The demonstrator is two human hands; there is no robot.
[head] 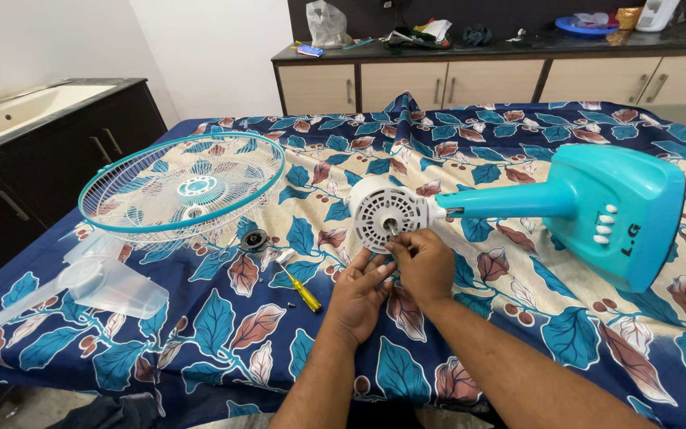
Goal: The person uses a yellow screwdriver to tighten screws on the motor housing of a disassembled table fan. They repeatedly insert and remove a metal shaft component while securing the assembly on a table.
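Observation:
A turquoise table fan lies on its side on a leaf-patterned cloth, its base (613,210) to the right and its white motor housing (387,213) facing me. My right hand (422,266) pinches at the motor's shaft area just below the housing's centre. Beside it, my left hand (359,294) rests with fingers spread, touching the housing's lower edge. Whether a small part sits between my right fingers cannot be told.
A wire fan guard (180,187) with a turquoise rim lies at the left, a clear fan blade (109,282) below it. A yellow-handled screwdriver (303,292), a small screw and a round dark nut (254,239) lie nearby. Behind stand a sink (17,107) and a cluttered counter (478,40).

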